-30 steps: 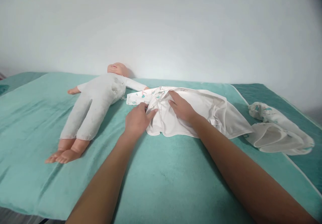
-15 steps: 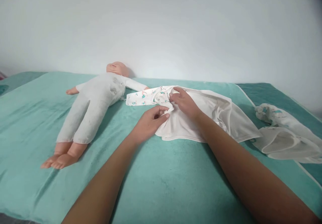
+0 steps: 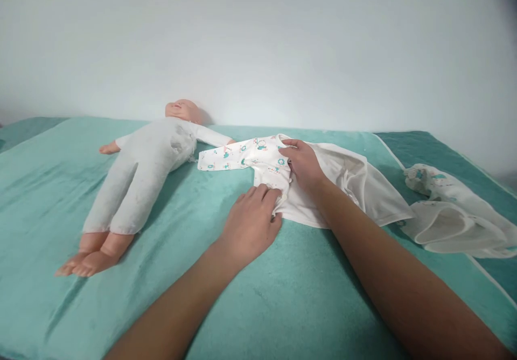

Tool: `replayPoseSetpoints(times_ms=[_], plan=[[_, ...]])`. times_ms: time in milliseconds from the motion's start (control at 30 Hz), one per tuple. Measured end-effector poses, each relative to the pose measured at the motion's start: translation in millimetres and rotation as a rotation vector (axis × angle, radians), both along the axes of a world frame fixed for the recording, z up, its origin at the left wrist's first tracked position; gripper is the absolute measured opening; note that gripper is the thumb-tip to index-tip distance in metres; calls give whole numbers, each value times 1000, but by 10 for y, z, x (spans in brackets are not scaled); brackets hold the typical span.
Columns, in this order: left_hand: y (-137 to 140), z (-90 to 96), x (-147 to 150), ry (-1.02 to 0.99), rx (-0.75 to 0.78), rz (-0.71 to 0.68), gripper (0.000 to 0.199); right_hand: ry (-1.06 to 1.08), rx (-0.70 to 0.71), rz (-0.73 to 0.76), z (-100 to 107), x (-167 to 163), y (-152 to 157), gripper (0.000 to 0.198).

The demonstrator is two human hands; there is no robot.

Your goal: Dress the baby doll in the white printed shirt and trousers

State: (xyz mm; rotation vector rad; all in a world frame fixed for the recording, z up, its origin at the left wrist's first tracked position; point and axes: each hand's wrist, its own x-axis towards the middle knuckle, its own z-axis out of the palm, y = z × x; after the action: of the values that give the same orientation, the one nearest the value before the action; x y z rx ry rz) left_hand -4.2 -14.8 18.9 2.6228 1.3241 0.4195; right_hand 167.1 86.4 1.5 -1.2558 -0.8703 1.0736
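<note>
Writing or labels cannot be read on anything in view — the baby garment [image 3: 266, 160] shows only small teal and pink printed figures on white cloth, too small to make out. It lies flat on the teal blanket [image 3: 283, 295], one printed sleeve stretched toward the doll [image 3: 141, 171], its plain white inner side turned up behind the hands. Left hand [image 3: 250, 225] pinches the garment's near front edge between thumb and curled fingers. Right hand [image 3: 302, 163] rests on the printed chest, fingers pressed together and bent, gripping a fold. A second bundle of white printed cloth [image 3: 448, 214] lies well apart to the right.
</note>
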Motion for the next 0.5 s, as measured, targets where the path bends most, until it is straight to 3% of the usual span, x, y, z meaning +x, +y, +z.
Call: replayPoseSetpoints(times_ms=[167, 367, 500], plan=[[3, -8, -42, 94, 114, 119, 30, 118, -16, 47, -12, 24, 12, 33], [27, 32, -120, 57, 168, 227, 20, -76, -107, 401, -1, 61, -45, 23], [32, 89, -175, -24, 354, 276, 24, -108, -85, 382, -26, 45, -34, 18]])
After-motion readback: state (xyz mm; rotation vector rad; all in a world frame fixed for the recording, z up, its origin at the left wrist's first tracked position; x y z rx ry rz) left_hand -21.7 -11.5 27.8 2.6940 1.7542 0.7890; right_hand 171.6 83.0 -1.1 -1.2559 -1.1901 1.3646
